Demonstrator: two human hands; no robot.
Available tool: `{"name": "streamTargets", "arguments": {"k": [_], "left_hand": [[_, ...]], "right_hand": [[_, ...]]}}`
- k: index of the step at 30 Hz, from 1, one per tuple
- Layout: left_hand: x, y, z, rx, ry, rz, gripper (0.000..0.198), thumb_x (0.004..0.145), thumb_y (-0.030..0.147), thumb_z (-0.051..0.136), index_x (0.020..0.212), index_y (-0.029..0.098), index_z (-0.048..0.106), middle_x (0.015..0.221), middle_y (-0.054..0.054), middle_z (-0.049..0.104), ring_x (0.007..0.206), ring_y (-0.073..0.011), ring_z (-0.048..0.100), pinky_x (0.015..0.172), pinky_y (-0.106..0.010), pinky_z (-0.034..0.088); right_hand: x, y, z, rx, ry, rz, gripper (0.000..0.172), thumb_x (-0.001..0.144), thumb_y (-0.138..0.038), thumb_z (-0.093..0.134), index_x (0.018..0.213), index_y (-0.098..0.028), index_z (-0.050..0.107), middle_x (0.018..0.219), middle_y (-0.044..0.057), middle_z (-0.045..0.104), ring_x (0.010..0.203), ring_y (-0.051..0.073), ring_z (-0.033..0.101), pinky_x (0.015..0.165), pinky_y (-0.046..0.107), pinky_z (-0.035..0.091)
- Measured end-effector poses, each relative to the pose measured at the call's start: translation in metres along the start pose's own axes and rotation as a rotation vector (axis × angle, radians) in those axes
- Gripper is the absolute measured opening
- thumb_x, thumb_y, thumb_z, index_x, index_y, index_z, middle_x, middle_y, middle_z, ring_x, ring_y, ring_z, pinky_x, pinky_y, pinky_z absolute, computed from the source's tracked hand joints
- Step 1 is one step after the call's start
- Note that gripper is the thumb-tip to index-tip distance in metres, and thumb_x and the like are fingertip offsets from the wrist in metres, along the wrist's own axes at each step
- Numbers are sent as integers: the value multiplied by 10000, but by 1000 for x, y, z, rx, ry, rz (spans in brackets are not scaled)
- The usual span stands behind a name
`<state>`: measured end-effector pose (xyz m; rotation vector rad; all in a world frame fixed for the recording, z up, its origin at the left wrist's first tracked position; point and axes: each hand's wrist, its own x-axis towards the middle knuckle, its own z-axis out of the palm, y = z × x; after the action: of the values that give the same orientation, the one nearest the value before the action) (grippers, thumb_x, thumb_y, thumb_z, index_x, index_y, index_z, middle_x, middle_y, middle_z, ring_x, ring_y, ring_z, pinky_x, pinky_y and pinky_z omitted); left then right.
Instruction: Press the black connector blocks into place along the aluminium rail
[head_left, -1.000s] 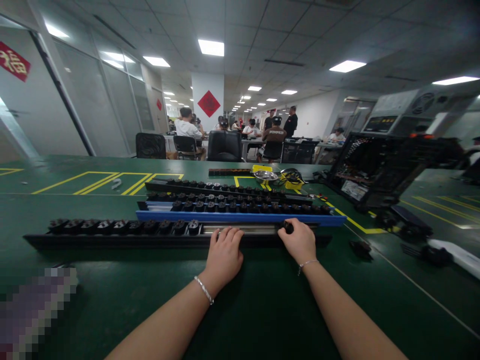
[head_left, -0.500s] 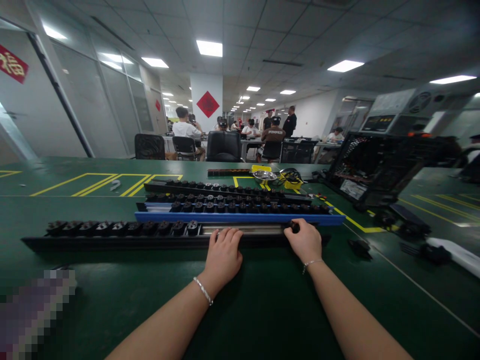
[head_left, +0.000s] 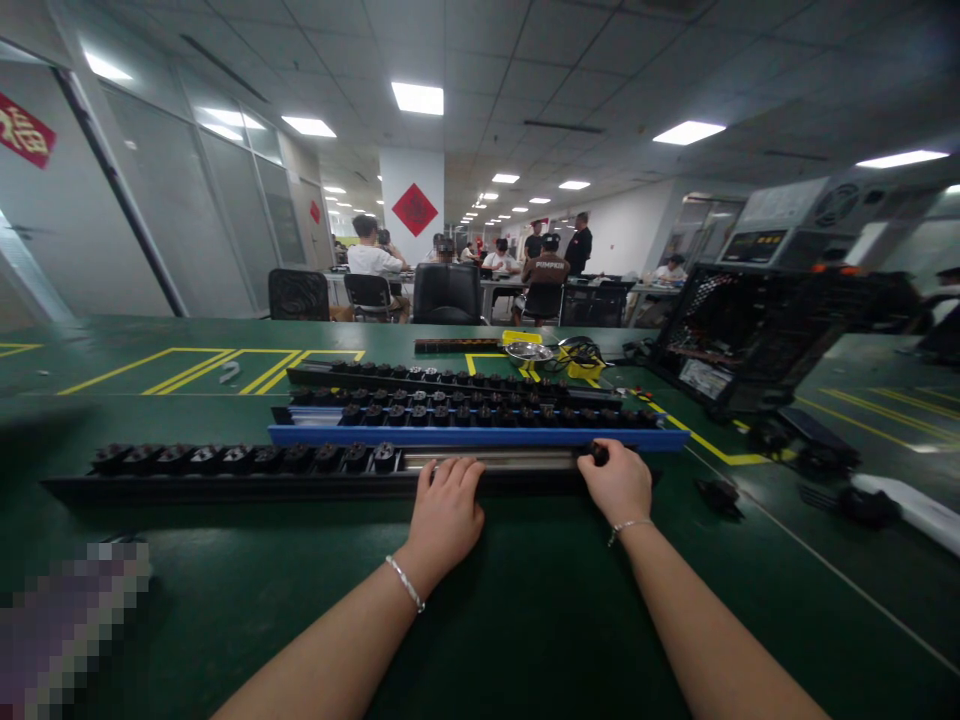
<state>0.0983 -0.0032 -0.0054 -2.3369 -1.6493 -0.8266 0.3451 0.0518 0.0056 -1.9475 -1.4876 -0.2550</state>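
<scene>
A long black track rail (head_left: pixel 225 487) lies across the table in front of me. Along its left part runs a row of black socket modules (head_left: pixel 266 458) with round faces. The metal channel (head_left: pixel 525 461) to the right of the row is exposed between my hands. My left hand (head_left: pixel 450 505) is closed over the rail's front edge, fingers bent onto the channel, its thumb hidden. At the channel's right end my right hand (head_left: pixel 619 482) pinches a small black socket module (head_left: pixel 598 453), partly covered by the fingers.
Behind lie a blue rail (head_left: pixel 480 436) and another black rail (head_left: pixel 337 376), both carrying modules. A metal bowl (head_left: pixel 529 350) sits farther back. An open computer case (head_left: pixel 750 330) stands at right, near a loose black part (head_left: pixel 718 496). A pixelated object (head_left: pixel 71 625) is at front left.
My right hand has shifted slightly to the right along the channel with the black socket module. My left hand stays in place on the rail.
</scene>
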Motion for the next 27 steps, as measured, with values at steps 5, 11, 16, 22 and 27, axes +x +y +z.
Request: {"name": "streamTargets", "arguments": {"k": [5, 11, 16, 22, 27], "left_hand": [[0, 0, 0, 8, -4, -3, 451, 737, 164, 494, 1180, 252, 498, 1238, -31, 565, 1161, -217, 457, 1042, -437, 235], [0, 0, -1, 14, -1, -5, 455, 733, 163, 499, 1178, 256, 504, 1235, -32, 565, 1158, -219, 458, 1039, -437, 241], [0, 1, 0, 17, -7, -5, 458, 732, 169, 502, 1181, 258, 503, 1234, -32, 565, 1154, -218, 460, 1038, -434, 243], [0, 1, 0, 11, -3, -4, 459, 732, 165, 497, 1182, 258, 502, 1234, -31, 567, 1155, -219, 458, 1038, -437, 241], [0, 1, 0, 8, -14, -14, 457, 737, 169, 493, 1185, 255, 511, 1235, -42, 567, 1158, -224, 458, 1039, -439, 241]], "right_hand": [[3, 5, -1, -23, -1, 23, 357, 696, -314, 469, 964, -146, 635, 863, 97, 649, 835, 231, 565, 819, 349, 383], [4, 10, -2, -37, 22, 33, 367, 699, -317, 463, 971, -146, 639, 853, 98, 643, 836, 232, 556, 819, 347, 385], [6, 14, -3, -50, 14, 73, 393, 706, -323, 455, 1006, -144, 635, 876, 108, 641, 854, 238, 553, 828, 360, 384], [7, 17, -4, -62, 20, 77, 404, 714, -333, 452, 1014, -139, 640, 886, 112, 649, 849, 242, 560, 825, 357, 391], [10, 24, -2, -58, 37, 107, 412, 718, -349, 447, 1025, -155, 641, 865, 100, 654, 822, 238, 568, 799, 350, 400]]}}
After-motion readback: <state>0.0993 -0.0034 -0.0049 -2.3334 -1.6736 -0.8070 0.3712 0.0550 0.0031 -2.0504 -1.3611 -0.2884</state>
